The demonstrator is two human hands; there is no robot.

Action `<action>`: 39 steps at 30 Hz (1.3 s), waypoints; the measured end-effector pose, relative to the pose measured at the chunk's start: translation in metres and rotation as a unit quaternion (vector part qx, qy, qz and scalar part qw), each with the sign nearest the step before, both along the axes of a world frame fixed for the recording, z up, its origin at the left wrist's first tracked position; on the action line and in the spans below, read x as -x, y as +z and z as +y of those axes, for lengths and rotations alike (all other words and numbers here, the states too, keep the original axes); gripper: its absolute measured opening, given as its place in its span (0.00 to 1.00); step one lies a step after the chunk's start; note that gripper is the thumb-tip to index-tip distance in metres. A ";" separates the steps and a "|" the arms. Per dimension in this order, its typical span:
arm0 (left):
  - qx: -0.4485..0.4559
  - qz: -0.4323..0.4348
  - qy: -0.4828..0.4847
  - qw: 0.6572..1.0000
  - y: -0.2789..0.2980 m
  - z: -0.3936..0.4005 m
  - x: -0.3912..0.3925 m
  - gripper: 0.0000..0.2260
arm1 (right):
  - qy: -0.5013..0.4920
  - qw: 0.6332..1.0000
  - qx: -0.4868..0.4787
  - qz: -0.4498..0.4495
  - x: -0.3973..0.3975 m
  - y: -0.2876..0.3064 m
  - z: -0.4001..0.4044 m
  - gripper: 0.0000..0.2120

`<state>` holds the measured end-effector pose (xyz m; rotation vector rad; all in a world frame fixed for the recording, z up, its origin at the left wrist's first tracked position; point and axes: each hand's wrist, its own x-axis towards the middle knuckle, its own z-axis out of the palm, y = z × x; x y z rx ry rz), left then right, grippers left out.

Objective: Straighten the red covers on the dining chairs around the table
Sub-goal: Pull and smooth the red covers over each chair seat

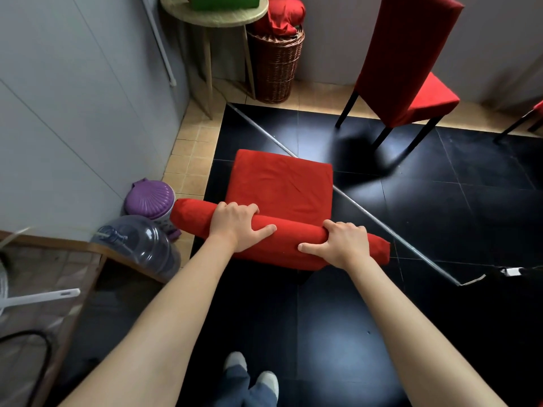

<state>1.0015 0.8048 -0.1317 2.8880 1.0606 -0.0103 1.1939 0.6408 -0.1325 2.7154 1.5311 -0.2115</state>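
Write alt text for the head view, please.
Seen from above, a person's left hand and right hand grip the top of a red-covered chair back, its creased seat beyond. A second red chair stands farther off on the dark floor.

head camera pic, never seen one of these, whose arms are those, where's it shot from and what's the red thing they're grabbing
There is no machine here. The picture comes from a wide-angle camera worn on a person's head, looking forward and down, so the two bare arms reaching in from the bottom are that person's own.

The left hand and right hand both grip the top of the backrest of a dining chair, fingers curled over the front and thumbs on the near side. The chair wears a red cover; its seat shows some creases.

A second red chair stands further back on the dark floor. Against the wall are a wicker basket with red cloth on top, a purple bin and a clear water jug.
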 end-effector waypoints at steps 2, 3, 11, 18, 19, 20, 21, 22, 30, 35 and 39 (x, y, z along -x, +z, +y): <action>0.001 -0.006 -0.001 1.000 -0.001 -0.002 0.003 0.32 | 0.001 1.000 -0.011 0.000 0.005 -0.001 -0.003 0.39; 0.001 -0.007 -0.004 1.000 -0.001 -0.003 0.005 0.32 | -0.004 1.000 -0.011 0.003 0.008 -0.001 -0.005 0.40; -0.004 -0.017 -0.035 0.999 -0.002 -0.002 0.018 0.38 | -0.057 0.998 0.007 0.023 0.038 0.005 -0.019 0.41; -0.006 -0.014 -0.084 0.996 -0.006 0.001 0.033 0.39 | -0.104 0.994 0.015 0.016 0.076 0.004 -0.035 0.44; -0.008 -0.016 -0.090 0.996 -0.006 0.001 0.034 0.39 | -0.110 0.994 0.018 0.014 0.081 0.004 -0.037 0.46; -0.008 -0.016 -0.094 0.995 -0.006 0.002 0.035 0.39 | -0.117 0.993 0.020 0.012 0.084 0.004 -0.038 0.47; -0.007 -0.017 -0.097 0.995 -0.006 0.003 0.035 0.39 | -0.123 0.992 0.022 0.007 0.086 0.004 -0.038 0.48; -0.006 -0.017 -0.100 0.995 -0.006 0.004 0.034 0.39 | -0.129 0.991 0.023 0.002 0.087 0.004 -0.037 0.48; -0.007 -0.032 -0.123 0.992 -0.004 0.013 0.021 0.37 | -0.132 0.991 0.023 -0.009 0.072 0.005 -0.030 0.44; -0.017 -0.030 -0.142 0.989 -0.002 0.017 0.017 0.32 | -0.138 0.990 0.033 -0.009 0.069 0.006 -0.026 0.45; -0.021 -0.027 -0.150 0.988 -0.003 0.022 0.005 0.30 | -0.145 0.989 0.028 -0.011 0.058 0.004 -0.022 0.45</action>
